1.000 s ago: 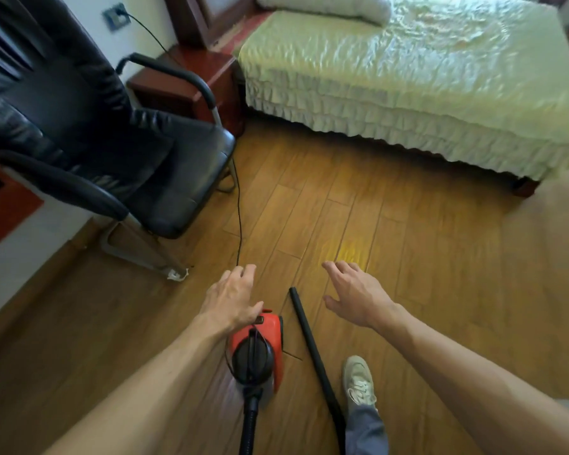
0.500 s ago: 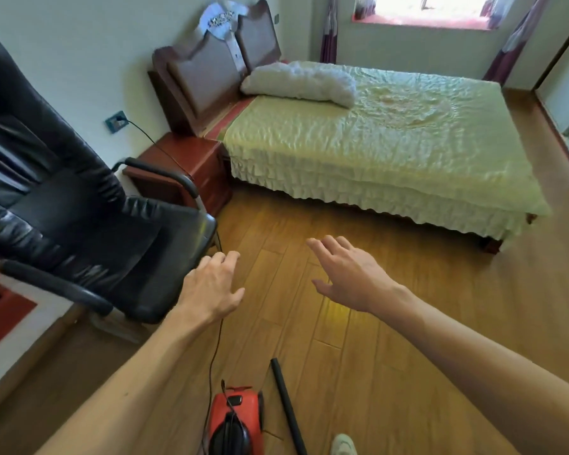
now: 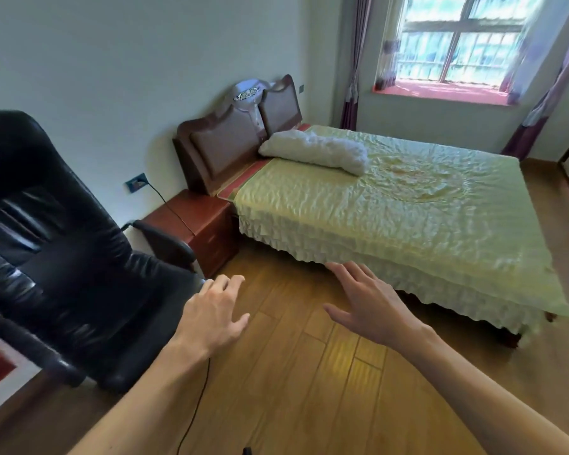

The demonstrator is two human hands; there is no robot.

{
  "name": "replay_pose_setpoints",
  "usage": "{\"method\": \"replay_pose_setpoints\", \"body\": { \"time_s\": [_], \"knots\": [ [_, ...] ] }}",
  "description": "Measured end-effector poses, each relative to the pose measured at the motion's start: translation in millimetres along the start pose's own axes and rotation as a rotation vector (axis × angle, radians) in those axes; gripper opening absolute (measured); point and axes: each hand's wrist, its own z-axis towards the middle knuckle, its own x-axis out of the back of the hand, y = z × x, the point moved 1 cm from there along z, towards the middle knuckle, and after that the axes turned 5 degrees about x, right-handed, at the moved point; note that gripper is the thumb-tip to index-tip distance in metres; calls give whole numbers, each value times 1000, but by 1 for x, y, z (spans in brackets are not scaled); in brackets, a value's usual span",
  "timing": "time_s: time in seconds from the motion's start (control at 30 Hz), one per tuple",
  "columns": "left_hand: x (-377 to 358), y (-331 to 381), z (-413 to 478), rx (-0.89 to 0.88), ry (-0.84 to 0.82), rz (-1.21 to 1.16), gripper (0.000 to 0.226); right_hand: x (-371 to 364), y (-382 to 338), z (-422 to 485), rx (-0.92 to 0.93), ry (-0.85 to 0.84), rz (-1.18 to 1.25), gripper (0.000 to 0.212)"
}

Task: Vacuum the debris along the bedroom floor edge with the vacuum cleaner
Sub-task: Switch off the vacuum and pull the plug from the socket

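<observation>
My left hand [image 3: 216, 311] hovers over the wooden floor [image 3: 296, 382] beside the chair seat, fingers loosely spread, holding nothing. My right hand [image 3: 372, 303] is stretched out in front of the bed's frilled edge, fingers straight, also empty. The vacuum cleaner's body is out of the frame; only its black power cord [image 3: 196, 408] runs across the floor beneath my left forearm, and a small dark tip [image 3: 246, 451] shows at the bottom edge. The cord leads up to a wall socket [image 3: 136, 182].
A black leather office chair [image 3: 56, 257] fills the left side. A red-brown nightstand [image 3: 197, 224] stands between it and the bed [image 3: 391, 208] with green cover and white pillow [image 3: 316, 151]. A window [image 3: 454, 41] with curtains is at the far wall.
The view has tilted up from the floor to the room; the red vacuum and its black tube have dropped out of sight. Both hands stay empty and raised.
</observation>
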Motion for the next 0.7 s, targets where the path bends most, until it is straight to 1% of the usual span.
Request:
{"method": "replay_pose_setpoints", "body": {
  "time_s": [0.3, 0.4, 0.7],
  "knots": [
    [23, 27, 48, -15, -13, 34, 67, 37, 49, 10, -27, 27, 35, 70],
    [29, 41, 72, -26, -18, 27, 67, 47, 65, 19, -24, 13, 25, 69],
    [-2, 62, 158, -15, -60, 39, 66, 24, 123, 90, 4, -2, 57, 69]
  ]
}}
